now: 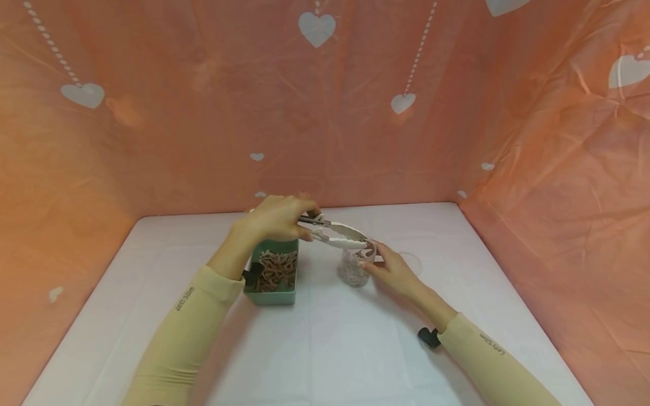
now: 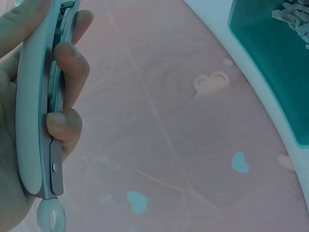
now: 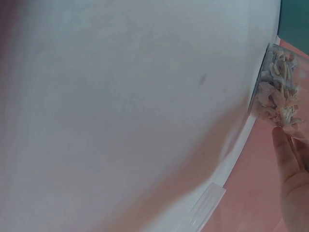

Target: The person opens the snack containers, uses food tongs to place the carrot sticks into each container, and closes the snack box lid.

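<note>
My left hand (image 1: 276, 217) grips a pair of tongs (image 1: 347, 230) with pale tips. In the left wrist view its fingers curl around the pale handles of the tongs (image 2: 31, 111). The tips reach into the mouth of a clear jar (image 1: 355, 274); whether they hold a piece is unclear. My right hand (image 1: 393, 272) holds the jar near its rim, thumb on the near side. Shrivelled, dried-looking pieces (image 3: 275, 94) fill much of the jar in the right wrist view. Below my left hand, a green container (image 1: 271, 299) holds brown dried strips (image 1: 276, 269).
A clear round lid (image 1: 412, 263) lies on the white table (image 1: 325, 349), right of the jar and beyond my right hand. Orange sheeting with white hearts (image 1: 317, 29) hangs behind the table and along both sides.
</note>
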Demonstrator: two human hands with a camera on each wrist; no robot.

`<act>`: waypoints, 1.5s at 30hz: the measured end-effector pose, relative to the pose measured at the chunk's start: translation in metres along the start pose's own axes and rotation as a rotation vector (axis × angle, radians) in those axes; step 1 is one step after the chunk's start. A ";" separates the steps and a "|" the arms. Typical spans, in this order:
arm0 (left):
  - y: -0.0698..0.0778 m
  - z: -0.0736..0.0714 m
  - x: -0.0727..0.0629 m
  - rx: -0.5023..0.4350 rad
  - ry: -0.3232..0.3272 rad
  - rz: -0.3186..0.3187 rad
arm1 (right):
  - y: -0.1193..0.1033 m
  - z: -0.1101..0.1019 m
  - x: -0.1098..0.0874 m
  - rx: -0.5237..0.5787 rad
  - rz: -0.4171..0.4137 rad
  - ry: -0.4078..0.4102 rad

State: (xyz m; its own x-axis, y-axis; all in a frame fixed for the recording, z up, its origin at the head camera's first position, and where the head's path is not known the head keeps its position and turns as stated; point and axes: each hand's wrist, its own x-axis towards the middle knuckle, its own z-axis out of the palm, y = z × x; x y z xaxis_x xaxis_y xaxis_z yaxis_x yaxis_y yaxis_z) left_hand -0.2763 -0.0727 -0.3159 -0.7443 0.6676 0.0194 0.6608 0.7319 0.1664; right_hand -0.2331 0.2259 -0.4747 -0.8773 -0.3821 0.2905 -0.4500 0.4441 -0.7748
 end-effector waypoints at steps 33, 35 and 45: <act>-0.041 -0.011 -0.068 0.006 0.095 -0.142 | -0.002 0.000 -0.001 -0.010 0.052 -0.012; -0.048 -0.012 -0.077 -0.002 0.096 -0.158 | -0.002 0.000 -0.001 -0.012 0.052 -0.011; -0.073 -0.007 -0.116 -0.008 0.050 -0.225 | -0.004 0.003 0.000 -0.013 0.039 -0.015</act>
State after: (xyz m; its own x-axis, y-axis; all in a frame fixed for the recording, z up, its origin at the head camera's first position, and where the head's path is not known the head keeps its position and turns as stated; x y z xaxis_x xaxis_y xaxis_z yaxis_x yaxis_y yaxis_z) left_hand -0.2387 -0.2042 -0.3235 -0.8769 0.4799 0.0293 0.4769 0.8605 0.1794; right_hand -0.2308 0.2219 -0.4737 -0.8917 -0.3763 0.2515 -0.4176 0.4696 -0.7779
